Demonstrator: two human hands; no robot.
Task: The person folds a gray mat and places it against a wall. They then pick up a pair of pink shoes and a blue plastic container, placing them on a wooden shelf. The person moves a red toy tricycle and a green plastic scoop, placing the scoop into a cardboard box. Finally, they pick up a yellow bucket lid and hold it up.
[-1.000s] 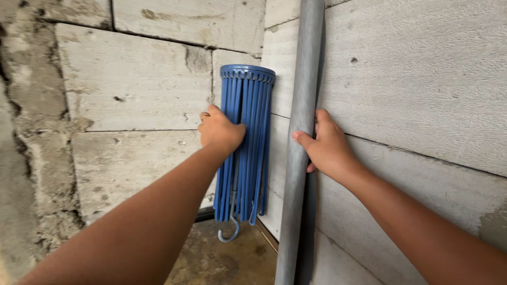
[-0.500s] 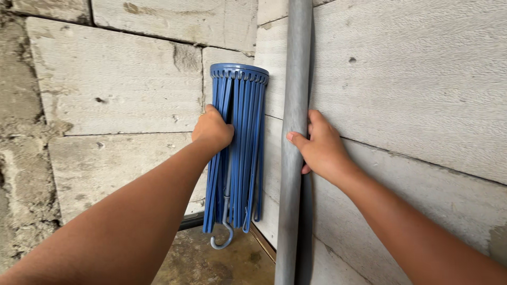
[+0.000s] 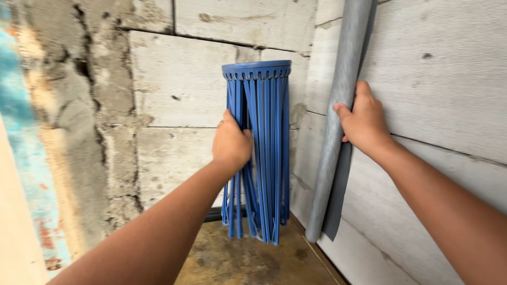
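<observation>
Blue plastic strip hanger [image 3: 259,148] held up in the corner of two block walls, grey pipe [image 3: 340,116] steadied beside it.

Left hand [image 3: 231,143] has its fingers curled shut around several of the hanger's long hanging strips, about midway down, below the round slotted cap; the fingertips are hidden behind the strips. Right hand [image 3: 364,122] wraps loosely around the pipe, thumb across its front, fingers bent against the right-hand block wall [image 3: 438,68]; how tightly it grips is hard to tell. The pipe's top is cut off by the frame edge. The hanger's lower tips hang free above the stained floor [image 3: 253,261].
</observation>
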